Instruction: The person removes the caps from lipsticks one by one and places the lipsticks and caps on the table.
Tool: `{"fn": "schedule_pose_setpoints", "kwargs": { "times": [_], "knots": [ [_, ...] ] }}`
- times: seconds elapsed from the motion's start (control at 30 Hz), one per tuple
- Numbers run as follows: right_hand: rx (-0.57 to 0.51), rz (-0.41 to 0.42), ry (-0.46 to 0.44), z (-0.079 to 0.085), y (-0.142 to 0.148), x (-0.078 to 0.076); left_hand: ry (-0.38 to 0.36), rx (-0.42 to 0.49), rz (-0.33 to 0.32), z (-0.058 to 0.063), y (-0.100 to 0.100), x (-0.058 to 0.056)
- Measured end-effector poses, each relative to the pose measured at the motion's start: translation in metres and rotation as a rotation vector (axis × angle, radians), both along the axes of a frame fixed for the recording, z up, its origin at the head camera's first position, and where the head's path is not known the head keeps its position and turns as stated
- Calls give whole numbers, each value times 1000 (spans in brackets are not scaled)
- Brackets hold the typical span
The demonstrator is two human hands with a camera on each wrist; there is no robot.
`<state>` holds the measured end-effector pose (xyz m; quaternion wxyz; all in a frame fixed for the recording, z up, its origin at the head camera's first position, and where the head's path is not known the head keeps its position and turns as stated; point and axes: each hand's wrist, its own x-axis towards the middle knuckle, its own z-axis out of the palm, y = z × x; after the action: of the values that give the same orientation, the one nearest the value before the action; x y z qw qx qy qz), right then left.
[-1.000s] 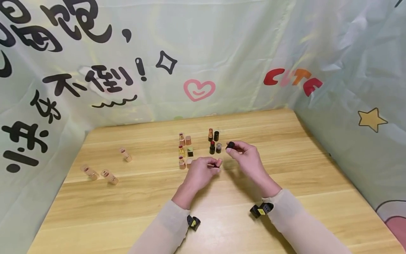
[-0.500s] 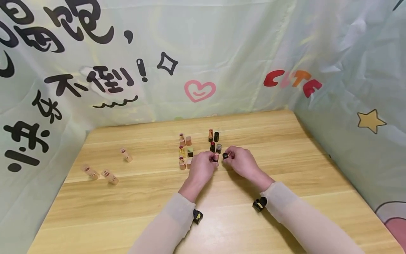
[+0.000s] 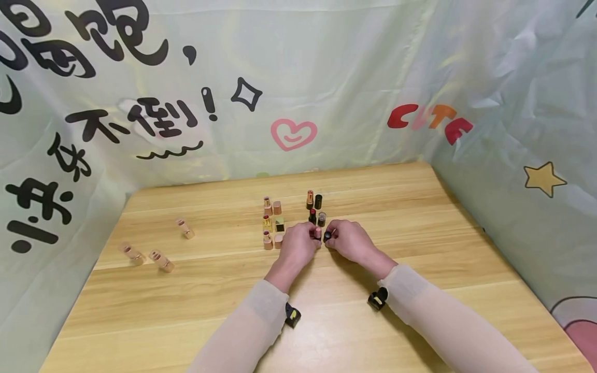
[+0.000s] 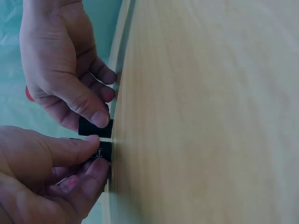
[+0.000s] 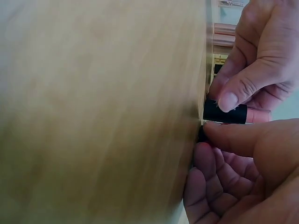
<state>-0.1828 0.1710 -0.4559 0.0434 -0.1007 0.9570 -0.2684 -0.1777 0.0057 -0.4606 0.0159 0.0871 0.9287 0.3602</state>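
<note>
In the head view my left hand (image 3: 297, 244) pinches a black lipstick (image 3: 318, 232) with a pink bullet, held upright at the tabletop. Its black base (image 5: 224, 112) shows between thumb and finger in the right wrist view. My right hand (image 3: 352, 241) pinches a small black cap (image 3: 328, 235) just to the right of the lipstick, down at the table too. The left wrist view shows the cap (image 4: 93, 126) and the lettered lipstick base side by side, a narrow gap between them. Right behind my fingertips stand a dark red lipstick (image 3: 312, 215) and a clear-topped cap (image 3: 322, 219).
Farther back are an orange-toned lipstick (image 3: 310, 199) and a black cap (image 3: 318, 201). Left of my hands, several uncapped lipsticks, including a gold one (image 3: 267, 223), stand beside their caps. Several capped pink lipsticks (image 3: 161, 260) stand at the table's left. A printed cloth (image 3: 345, 93) encloses the back.
My left hand has moved slightly up and right, bringing the lipstick upright onto the table. My right hand has come down and left with the cap, beside the lipstick.
</note>
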Motion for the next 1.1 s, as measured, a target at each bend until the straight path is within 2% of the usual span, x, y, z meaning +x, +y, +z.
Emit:
{"fn": "schedule_pose_setpoints", "kwargs": {
  "times": [0.37,0.8,1.1],
  "knots": [
    [5,2,2,-1,-2,-1,-31,-18,21,0,2,-2],
    [23,-5,-13,0,-2,-3,-32,-41,12,2,3,-2],
    [25,-10,-11,1,-1,1,-8,-34,31,4,1,4]
  ]
}}
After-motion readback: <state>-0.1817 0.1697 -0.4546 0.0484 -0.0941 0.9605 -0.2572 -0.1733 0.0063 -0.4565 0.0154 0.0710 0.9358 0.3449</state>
